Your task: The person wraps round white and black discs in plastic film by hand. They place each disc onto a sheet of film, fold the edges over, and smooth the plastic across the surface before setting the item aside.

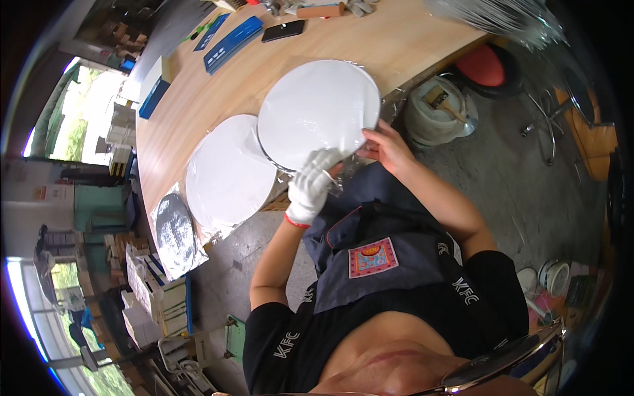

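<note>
A round white disc (317, 109) with a dark rim, in clear plastic film, is tilted over the near edge of the wooden table. My left hand (310, 185), in a white glove with a red cuff, grips its near edge, fingers on the white face. Bare, my right hand (388, 149) pinches the disc's right edge, where loose clear film (394, 104) sticks out. To the left lies a second white disc (228, 175), partly overlapped by the first. Beyond it, near the table's left corner, sits a smaller shiny silver disc (175, 228) in film.
On the wooden table (211, 99) lie a blue box (232, 43), a black phone (282, 30) and a blue-and-white box (154, 89). Plastic film (508, 20) is heaped at the far right. A bucket with a brush (444, 102) and a red-seated stool (485, 65) stand right of the table.
</note>
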Motion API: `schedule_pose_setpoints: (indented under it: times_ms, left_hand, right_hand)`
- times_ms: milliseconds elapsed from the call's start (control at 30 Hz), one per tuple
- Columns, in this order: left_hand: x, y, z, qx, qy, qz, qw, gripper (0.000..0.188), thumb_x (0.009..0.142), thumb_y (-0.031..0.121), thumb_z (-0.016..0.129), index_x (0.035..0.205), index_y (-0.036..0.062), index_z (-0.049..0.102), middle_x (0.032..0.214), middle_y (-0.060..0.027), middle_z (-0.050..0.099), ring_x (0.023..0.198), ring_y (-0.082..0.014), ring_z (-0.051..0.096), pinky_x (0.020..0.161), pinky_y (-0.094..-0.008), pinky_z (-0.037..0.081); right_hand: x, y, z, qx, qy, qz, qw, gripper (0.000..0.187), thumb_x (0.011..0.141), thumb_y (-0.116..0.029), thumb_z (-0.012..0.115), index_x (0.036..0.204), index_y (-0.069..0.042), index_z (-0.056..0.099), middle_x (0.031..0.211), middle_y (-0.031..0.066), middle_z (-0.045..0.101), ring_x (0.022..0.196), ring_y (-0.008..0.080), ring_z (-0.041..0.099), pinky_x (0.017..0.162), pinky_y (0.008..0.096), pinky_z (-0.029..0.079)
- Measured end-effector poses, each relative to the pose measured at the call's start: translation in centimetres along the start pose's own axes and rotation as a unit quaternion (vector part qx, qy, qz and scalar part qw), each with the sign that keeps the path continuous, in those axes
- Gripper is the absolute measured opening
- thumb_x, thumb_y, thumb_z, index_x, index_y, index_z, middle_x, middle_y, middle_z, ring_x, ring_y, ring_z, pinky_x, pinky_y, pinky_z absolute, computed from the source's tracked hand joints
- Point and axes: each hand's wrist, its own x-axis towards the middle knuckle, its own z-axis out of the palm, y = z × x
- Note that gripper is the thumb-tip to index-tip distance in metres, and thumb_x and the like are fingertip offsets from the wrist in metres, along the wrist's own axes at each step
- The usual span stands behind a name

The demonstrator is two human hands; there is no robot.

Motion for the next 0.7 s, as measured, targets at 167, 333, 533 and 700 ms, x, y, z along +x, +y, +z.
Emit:
schedule_pose_setpoints:
  times_ms: [167,333,533,700]
  left_hand:
    - [3.4,2.9,0.2,-0.041,0.051,0.086,0.994,0.023,0.078,0.005,0.073,0.099,0.0014,0.063,0.108,-0.0124,0.067,0.099,-0.0338,0.065,0.086,-0.0453,0.054]
    - [7.9,2.8,1.8,-0.115,0.112,0.151,0.975,0.096,0.05,-0.002,0.078,0.137,0.0086,0.038,0.124,-0.0251,0.052,0.099,-0.0418,0.057,0.08,-0.0536,0.047]
    - [-0.4,0.0,4.4,-0.05,0.194,-0.095,0.975,0.097,0.073,0.0,0.077,0.151,0.0033,0.02,0.155,-0.0234,0.027,0.144,-0.0378,0.028,0.114,-0.046,0.027]
    - [-3.2,-1.9,4.3,-0.023,0.196,-0.256,0.946,0.105,0.071,0.005,0.081,0.153,0.0031,0.015,0.155,-0.0213,0.027,0.142,-0.0371,0.029,0.115,-0.0454,0.026]
  right_hand:
    - [-2.1,-4.4,-0.7,-0.032,-0.081,-0.134,0.987,0.049,0.089,-0.009,0.065,0.135,-0.006,0.047,0.107,0.0084,0.067,0.082,0.0171,0.069,0.062,0.0302,0.06]
    - [-3.9,-13.7,2.9,-0.295,-0.114,-0.375,0.872,0.032,0.095,-0.007,0.058,0.127,-0.004,0.058,0.095,0.0048,0.071,0.075,0.0123,0.068,0.06,0.0247,0.055]
    - [-1.4,-15.6,3.6,-0.745,0.016,-0.573,0.341,0.054,0.087,-0.008,0.06,0.138,-0.025,0.053,0.1,0.0106,0.071,0.084,0.021,0.07,0.067,0.0322,0.058]
    - [2.2,-7.6,-4.8,-0.863,-0.012,-0.419,0.28,0.066,0.082,-0.011,0.064,0.143,-0.026,0.046,0.129,0.0119,0.059,0.113,0.0247,0.061,0.088,0.0366,0.055]
